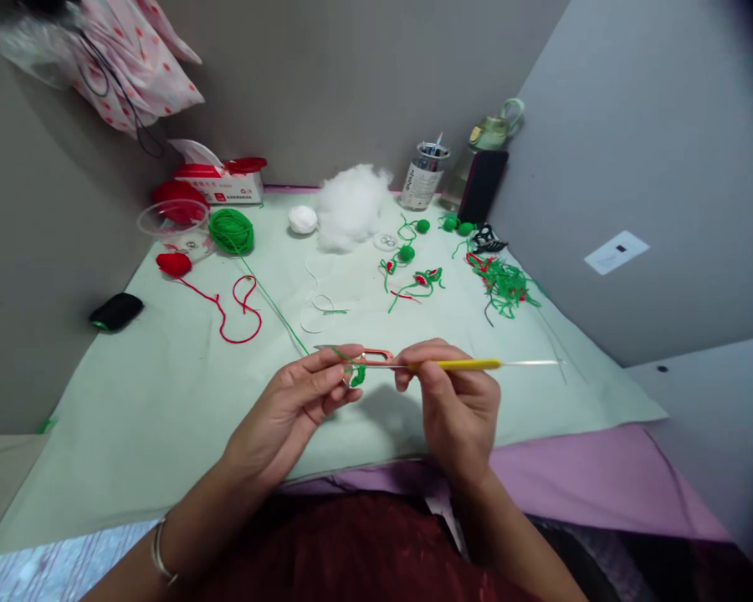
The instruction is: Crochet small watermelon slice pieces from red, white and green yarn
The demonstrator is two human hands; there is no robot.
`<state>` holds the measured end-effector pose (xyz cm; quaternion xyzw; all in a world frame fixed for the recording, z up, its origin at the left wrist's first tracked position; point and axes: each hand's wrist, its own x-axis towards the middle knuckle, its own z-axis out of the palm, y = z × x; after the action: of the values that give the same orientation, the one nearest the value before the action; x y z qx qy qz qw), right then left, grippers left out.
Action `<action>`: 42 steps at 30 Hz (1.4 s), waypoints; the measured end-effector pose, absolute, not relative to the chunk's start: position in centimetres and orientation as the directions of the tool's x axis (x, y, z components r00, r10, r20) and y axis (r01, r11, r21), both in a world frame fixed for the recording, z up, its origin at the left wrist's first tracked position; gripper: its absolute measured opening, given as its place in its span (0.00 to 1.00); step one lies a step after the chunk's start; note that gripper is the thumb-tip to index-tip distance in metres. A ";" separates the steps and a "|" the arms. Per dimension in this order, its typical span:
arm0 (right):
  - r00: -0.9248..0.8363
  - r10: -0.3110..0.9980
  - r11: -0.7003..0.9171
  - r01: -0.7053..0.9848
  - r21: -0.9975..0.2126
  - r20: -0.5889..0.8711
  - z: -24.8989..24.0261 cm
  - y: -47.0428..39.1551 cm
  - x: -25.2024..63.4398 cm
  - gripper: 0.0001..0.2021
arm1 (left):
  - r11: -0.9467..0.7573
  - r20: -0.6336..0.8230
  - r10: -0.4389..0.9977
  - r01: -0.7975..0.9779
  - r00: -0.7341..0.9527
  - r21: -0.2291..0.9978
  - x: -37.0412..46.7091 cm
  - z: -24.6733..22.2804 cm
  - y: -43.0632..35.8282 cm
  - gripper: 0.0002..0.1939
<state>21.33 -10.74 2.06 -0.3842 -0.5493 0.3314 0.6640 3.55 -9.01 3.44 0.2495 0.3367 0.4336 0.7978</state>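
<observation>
My left hand pinches a small curl of green crochet work between thumb and fingers. A green strand runs from there back to the green yarn ball. In my right hand is a crochet hook with a yellow handle, gripped near the handle's left part. Its thin metal shaft points left and meets the green piece; whether a loop sits on its tip is too small to tell. Just behind both hands lies a pair of scissors with orange handles, partly hidden by my fingers.
Red yarn, a white yarn ball and fluffy stuffing lie further back. Small green-and-red crocheted pieces and a heap of yarn scraps are to the right. A pen can, phone and bottle stand by the wall.
</observation>
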 end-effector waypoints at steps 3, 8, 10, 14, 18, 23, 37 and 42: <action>0.114 0.915 0.403 -0.218 -0.889 0.387 2.2 -10.7 21.2 0.08 | 0.444 -0.285 0.882 -0.463 0.374 0.767 3.6 3.6 -9.2 0.09; 0.062 0.915 0.401 -0.208 -0.892 0.398 1.6 -10.7 20.5 0.08 | 0.370 -0.232 0.906 -0.395 0.355 0.841 3.9 3.6 -9.5 0.13; 0.067 0.917 0.397 -0.227 -0.889 0.393 1.4 -10.6 20.5 0.07 | 0.389 -0.249 0.902 -0.413 0.352 0.823 3.9 3.7 -9.5 0.15; 0.079 0.924 0.383 -0.255 -0.888 0.375 1.2 -10.4 20.9 0.07 | 0.449 -0.276 0.877 -0.460 0.394 0.766 3.9 3.9 -9.3 0.19; 0.102 0.925 0.379 -0.250 -0.891 0.365 1.3 -10.4 21.3 0.07 | 0.492 -0.268 0.849 -0.496 0.454 0.715 3.6 3.7 -9.1 0.19; 0.119 0.951 0.310 -0.344 -0.886 0.287 1.5 -10.2 21.8 0.07 | 0.510 -0.253 0.831 -0.496 0.496 0.703 3.0 3.4 -9.0 0.17; 0.079 0.884 0.467 -0.111 -0.878 0.460 2.1 -10.7 20.2 0.09 | 0.204 -0.075 0.922 -0.313 0.381 0.928 3.3 3.0 -9.1 0.11; 0.079 0.884 0.467 -0.142 -0.873 0.460 1.9 -10.3 20.4 0.10 | 0.229 -0.123 0.925 -0.269 0.359 0.935 3.1 3.2 -9.1 0.13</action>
<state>20.39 -10.32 1.91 -0.3352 -0.5534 0.3928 0.6536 3.08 -9.11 3.23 0.4468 0.3669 0.4310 0.6928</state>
